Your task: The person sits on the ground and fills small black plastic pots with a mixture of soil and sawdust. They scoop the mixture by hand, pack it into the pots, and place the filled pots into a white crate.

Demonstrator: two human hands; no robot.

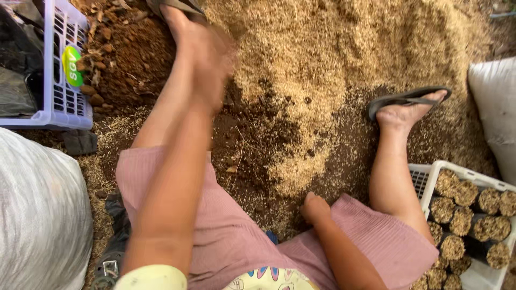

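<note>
Two bare hands are in my view, and I take them from the near edge outward. Nearest me, the right hand (314,208) sits low between the knees, curled into a loose fist just above the dark soil (252,145); I cannot tell whether anything is inside the fingers. It rests close to the pink shorts (226,236) that cover both thighs. To the near right stands a white crate (430,185), packed with dark planting bags (457,220) filled to the top with husk mix, set upright in rows. To the near left bulges a large grey sack (43,209).

Farther out, the left hand (212,59) is stretched over the left leg toward the heap; it is blurred, so I cannot tell how far the fingers are spread or whether they hold anything. It hovers over the line where the soil meets the pale rice husk pile (333,53), which spreads across the far middle and right. The right foot in a dark sandal (406,99) rests on the husk at the right. On the far left, clods of reddish-brown earth (123,48) lie beside a lilac plastic crate (64,102) with a green sticker. A white sack (497,107) edges in at the far right.
</note>
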